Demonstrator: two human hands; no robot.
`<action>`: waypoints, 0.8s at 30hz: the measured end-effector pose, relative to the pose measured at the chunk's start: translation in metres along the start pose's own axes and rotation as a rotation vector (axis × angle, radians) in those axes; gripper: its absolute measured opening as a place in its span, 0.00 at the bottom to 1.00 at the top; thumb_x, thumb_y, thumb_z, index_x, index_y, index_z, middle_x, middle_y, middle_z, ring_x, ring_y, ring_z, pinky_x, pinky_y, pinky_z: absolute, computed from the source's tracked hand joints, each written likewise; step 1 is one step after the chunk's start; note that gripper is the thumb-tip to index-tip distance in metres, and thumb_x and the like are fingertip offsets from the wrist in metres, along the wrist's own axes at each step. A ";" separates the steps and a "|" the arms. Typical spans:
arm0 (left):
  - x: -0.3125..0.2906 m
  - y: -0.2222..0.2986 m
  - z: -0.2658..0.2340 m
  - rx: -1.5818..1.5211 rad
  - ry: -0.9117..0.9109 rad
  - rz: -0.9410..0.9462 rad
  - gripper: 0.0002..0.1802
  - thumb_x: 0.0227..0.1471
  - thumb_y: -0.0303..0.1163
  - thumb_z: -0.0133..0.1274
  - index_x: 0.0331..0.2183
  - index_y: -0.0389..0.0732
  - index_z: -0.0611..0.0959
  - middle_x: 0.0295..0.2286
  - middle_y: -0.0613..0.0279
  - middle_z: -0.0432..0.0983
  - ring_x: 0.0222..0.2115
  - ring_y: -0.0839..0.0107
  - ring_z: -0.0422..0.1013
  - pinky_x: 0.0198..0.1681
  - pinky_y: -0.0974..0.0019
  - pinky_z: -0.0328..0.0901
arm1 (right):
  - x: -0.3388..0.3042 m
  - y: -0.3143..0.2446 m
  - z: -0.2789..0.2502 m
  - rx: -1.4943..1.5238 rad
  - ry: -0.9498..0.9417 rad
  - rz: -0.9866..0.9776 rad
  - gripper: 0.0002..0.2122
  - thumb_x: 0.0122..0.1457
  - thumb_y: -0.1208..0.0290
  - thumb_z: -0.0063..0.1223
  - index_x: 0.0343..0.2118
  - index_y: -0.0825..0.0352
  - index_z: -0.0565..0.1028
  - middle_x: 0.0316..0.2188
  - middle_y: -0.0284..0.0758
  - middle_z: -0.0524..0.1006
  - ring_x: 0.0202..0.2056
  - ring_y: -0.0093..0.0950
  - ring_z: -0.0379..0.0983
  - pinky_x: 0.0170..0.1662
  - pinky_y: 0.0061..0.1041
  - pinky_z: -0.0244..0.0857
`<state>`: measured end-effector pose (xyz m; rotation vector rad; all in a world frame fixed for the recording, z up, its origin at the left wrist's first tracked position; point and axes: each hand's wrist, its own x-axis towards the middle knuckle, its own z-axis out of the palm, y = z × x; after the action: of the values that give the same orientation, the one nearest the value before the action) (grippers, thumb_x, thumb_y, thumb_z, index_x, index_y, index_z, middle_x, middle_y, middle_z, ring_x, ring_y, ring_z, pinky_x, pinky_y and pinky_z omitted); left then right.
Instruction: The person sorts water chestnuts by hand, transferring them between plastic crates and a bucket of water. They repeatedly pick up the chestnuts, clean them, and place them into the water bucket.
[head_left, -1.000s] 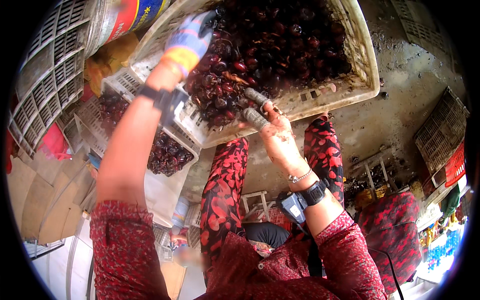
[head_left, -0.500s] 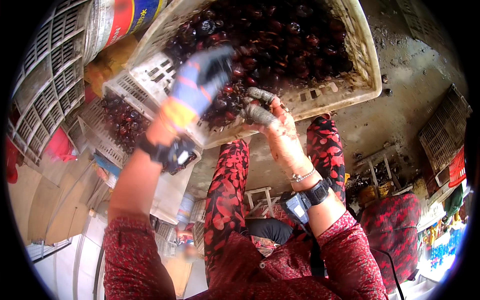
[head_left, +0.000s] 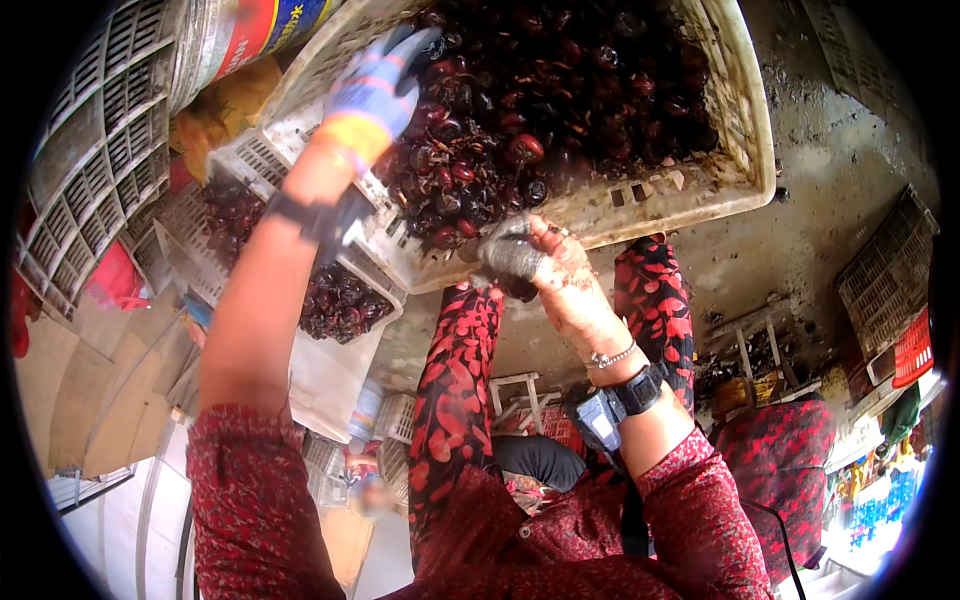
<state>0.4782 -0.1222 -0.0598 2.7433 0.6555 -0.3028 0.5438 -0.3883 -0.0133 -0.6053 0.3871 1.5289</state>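
Observation:
A large dirty white plastic crate [head_left: 690, 200] leans before my knees, full of dark red, shiny, round water chestnuts [head_left: 525, 150] with bits of peel among them. My left hand [head_left: 378, 95], in a blue-grey glove with an orange cuff, reaches over its left side. Its fingers are apart at the chestnuts, a little blurred. My right hand [head_left: 560, 270] is closed at the crate's near rim, grey wrapping on its fingers. A dark round piece, apparently a water chestnut [head_left: 517, 287], shows partly beneath those fingers; the rest of it is hidden.
Left of the big crate sit smaller white baskets holding more water chestnuts [head_left: 345, 302]. Stacked grey crates [head_left: 105, 130] and a white bucket [head_left: 215, 60] stand at the far left. On the right are a slatted crate [head_left: 888, 275], a small stool frame [head_left: 750, 345] and a red patterned cushion [head_left: 775, 460].
My left hand has moved away from my right hand, up and left over the crate. My right hand's fingers have curled in, and a dark piece now shows under them.

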 end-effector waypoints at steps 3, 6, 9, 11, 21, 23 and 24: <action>0.028 -0.009 0.027 0.503 -0.357 0.074 0.33 0.45 0.24 0.46 0.55 0.57 0.63 0.53 0.57 0.60 0.47 0.56 0.65 0.51 0.60 0.61 | 0.000 -0.018 0.010 -0.125 -0.093 0.289 0.17 0.49 0.66 0.59 0.39 0.71 0.71 0.31 0.35 0.76 0.32 0.25 0.75 0.32 0.19 0.70; 0.033 -0.031 0.045 0.335 -0.151 0.128 0.25 0.49 0.32 0.45 0.51 0.49 0.68 0.48 0.52 0.65 0.46 0.54 0.65 0.49 0.55 0.61 | -0.008 -0.021 0.015 -0.092 -0.268 0.320 0.18 0.55 0.60 0.50 0.43 0.71 0.72 0.32 0.33 0.76 0.35 0.21 0.73 0.35 0.17 0.68; 0.025 -0.035 0.040 0.037 -0.021 -0.026 0.24 0.50 0.32 0.45 0.52 0.46 0.67 0.49 0.50 0.64 0.47 0.52 0.64 0.51 0.56 0.60 | -0.009 -0.024 0.017 -0.020 -0.208 0.282 0.19 0.56 0.59 0.50 0.44 0.70 0.72 0.34 0.33 0.76 0.36 0.20 0.72 0.35 0.16 0.68; 0.010 0.002 0.009 -0.068 -0.032 -0.182 0.25 0.52 0.32 0.48 0.53 0.43 0.66 0.50 0.50 0.64 0.49 0.53 0.63 0.53 0.63 0.59 | -0.006 -0.023 0.014 0.010 -0.170 0.268 0.19 0.56 0.60 0.51 0.44 0.69 0.72 0.34 0.33 0.76 0.36 0.20 0.72 0.35 0.16 0.68; -0.105 0.115 -0.052 -0.910 -0.466 -0.228 0.27 0.41 0.25 0.58 0.48 0.40 0.73 0.42 0.59 0.70 0.44 0.69 0.66 0.47 0.66 0.62 | -0.001 -0.011 0.013 -0.237 0.043 0.272 0.24 0.54 0.60 0.53 0.50 0.69 0.65 0.44 0.32 0.71 0.43 0.23 0.69 0.45 0.24 0.67; -0.092 0.111 -0.054 -1.264 -0.634 -0.276 0.26 0.45 0.26 0.56 0.49 0.40 0.72 0.40 0.62 0.72 0.43 0.71 0.67 0.47 0.67 0.63 | 0.003 -0.008 0.011 -0.214 0.143 0.268 0.21 0.55 0.61 0.54 0.48 0.66 0.67 0.43 0.31 0.72 0.40 0.21 0.70 0.39 0.21 0.68; -0.085 0.103 -0.050 -1.450 -0.697 -0.417 0.26 0.45 0.25 0.56 0.49 0.40 0.73 0.38 0.64 0.73 0.40 0.73 0.68 0.45 0.68 0.63 | 0.004 -0.007 0.010 -0.202 0.197 0.267 0.19 0.55 0.61 0.54 0.47 0.65 0.68 0.42 0.31 0.73 0.39 0.20 0.71 0.36 0.19 0.69</action>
<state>0.4586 -0.2273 0.0351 1.0226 0.7637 -0.5383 0.5493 -0.3789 -0.0071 -0.8952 0.4818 1.7826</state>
